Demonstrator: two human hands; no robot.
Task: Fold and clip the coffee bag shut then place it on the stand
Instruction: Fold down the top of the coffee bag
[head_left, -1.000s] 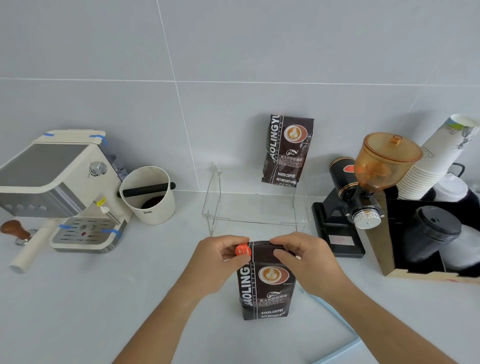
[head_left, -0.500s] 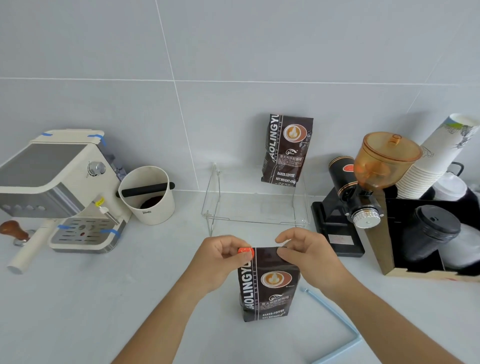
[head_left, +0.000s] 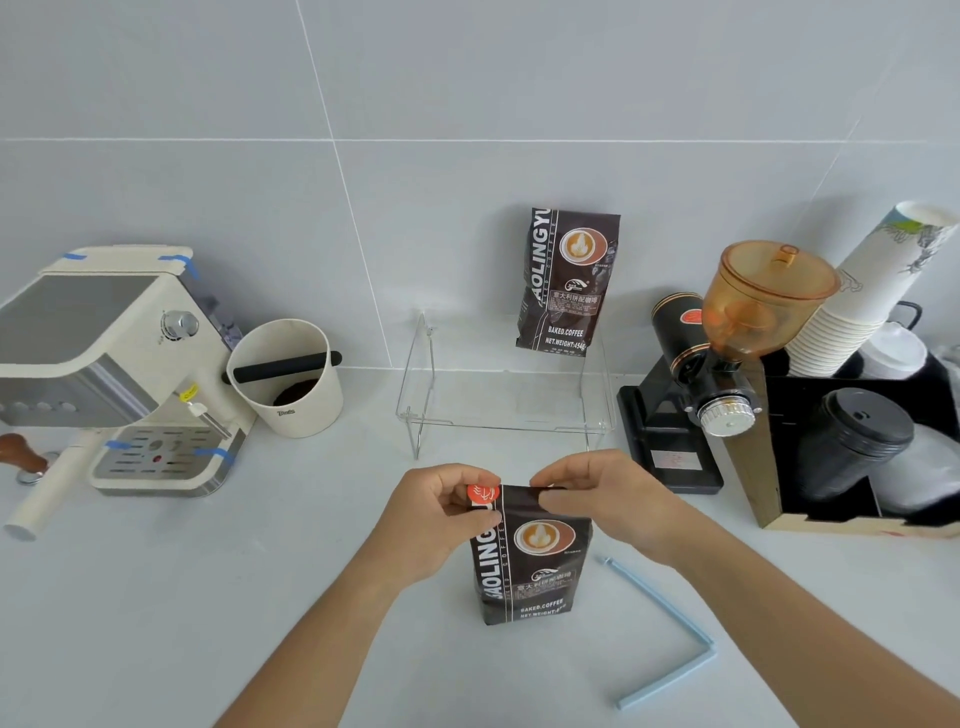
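Espresso machine (head_left: 104, 364), knock box (head_left: 288, 384), grinder (head_left: 727, 364)

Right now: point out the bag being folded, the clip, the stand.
coffee bag (head_left: 535, 566), head view, front panel.
blue clip (head_left: 662, 613), head view, upper arm, lying open on counter.
clear stand (head_left: 506, 400), head view, top shelf.

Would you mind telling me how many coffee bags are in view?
2: one coffee bag stands on the counter, held at its top by both hands; the other sits on the clear stand against the wall.
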